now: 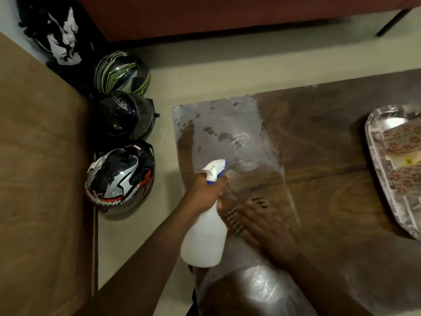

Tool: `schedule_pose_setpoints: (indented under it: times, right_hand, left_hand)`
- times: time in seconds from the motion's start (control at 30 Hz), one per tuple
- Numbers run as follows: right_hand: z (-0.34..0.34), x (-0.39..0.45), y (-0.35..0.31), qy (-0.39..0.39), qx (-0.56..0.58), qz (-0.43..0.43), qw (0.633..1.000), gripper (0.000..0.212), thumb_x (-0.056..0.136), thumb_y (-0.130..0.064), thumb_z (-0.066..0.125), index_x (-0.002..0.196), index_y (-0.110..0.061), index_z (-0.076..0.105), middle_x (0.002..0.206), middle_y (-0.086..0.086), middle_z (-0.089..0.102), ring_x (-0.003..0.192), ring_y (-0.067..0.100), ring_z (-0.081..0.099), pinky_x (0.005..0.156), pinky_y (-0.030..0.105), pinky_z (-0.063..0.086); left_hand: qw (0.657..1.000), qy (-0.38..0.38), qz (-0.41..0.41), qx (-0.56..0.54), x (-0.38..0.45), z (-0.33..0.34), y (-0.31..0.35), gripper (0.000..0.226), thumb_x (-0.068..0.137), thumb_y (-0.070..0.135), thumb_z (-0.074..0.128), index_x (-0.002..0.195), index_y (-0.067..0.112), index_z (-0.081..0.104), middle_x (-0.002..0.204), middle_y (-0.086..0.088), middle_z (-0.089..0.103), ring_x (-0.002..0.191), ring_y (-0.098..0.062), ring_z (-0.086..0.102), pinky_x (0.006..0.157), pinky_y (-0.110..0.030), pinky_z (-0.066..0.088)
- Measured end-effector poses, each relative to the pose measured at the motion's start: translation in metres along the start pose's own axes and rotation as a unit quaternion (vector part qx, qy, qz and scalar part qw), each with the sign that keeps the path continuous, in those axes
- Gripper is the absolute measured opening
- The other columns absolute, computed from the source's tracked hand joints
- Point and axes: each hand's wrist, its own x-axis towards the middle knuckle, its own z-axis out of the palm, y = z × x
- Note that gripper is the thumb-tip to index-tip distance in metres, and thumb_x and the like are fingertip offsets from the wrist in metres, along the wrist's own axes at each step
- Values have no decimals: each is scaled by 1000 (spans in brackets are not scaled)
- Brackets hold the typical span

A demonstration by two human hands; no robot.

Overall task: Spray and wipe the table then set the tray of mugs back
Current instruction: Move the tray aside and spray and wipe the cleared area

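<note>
Clearly the spraying stage is under way and nothing past it is finished. The left hand (205,190) is wrapped around the neck of a white spray bottle (206,236), a finger on the trigger below the blue-tipped nozzle, which points out over the left end of the dark wooden table (319,179). The bottle hangs just above the tabletop near its left edge. The right hand (262,226) lies just right of the bottle with fingers spread and flat toward the wood; it is blurred, and something striped shows at the fingertips, perhaps a cloth, though I cannot tell for sure.

A pale wet sheen covers much of the table's left end, from the far left corner down toward the near edge, with dry brown patches showing through. By my judgement that part has been sprayed and perhaps partly wiped, while the middle and right stretch of the wood looks dry.

The metal tray (382,174) sits at the table's right edge, partly cut off by the frame, holding floral-patterned mugs (401,142) lying in it. It rests on the same tabletop, well apart from the wet zone.

Left to do, as I read it: finish spraying, wipe the surface dry, then set the tray back in place. Three helmets (123,115) stand on the floor beside the table's left edge.
</note>
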Motion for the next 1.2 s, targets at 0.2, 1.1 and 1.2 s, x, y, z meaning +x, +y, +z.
schedule_pose_setpoints:
  times: [0.2, 1.1, 1.2]
  right_hand:
    - [-2, 109, -12, 126, 39, 500, 856, 48, 95, -35, 40, 137, -13, 40, 140, 13, 46, 132, 32, 36, 108, 52, 24]
    - [-13, 142, 83, 37, 20, 190, 981, 49, 95, -43, 36, 136, -18, 41, 142, 10, 45, 132, 30, 40, 107, 51, 26]
    - [-19, 216, 104, 101, 31, 373, 922, 49, 95, -42, 45, 134, -11, 43, 139, 13, 47, 132, 32, 38, 106, 56, 24]
  left_hand:
    - [1000, 12, 3, -1, 18, -15, 7, 13, 94, 27, 60, 97, 16, 66, 67, -4, 62, 36, -7, 51, 42, -17, 44]
    - [995, 72, -64, 31, 53, -63, 44, 30, 92, 32, 61, 76, 7, 63, 52, -3, 61, 36, -14, 55, 47, -22, 48]
    - [996, 52, -65, 40, 59, -65, 42, 25, 91, 34, 63, 84, 10, 63, 58, -1, 64, 38, -12, 57, 47, -21, 47]
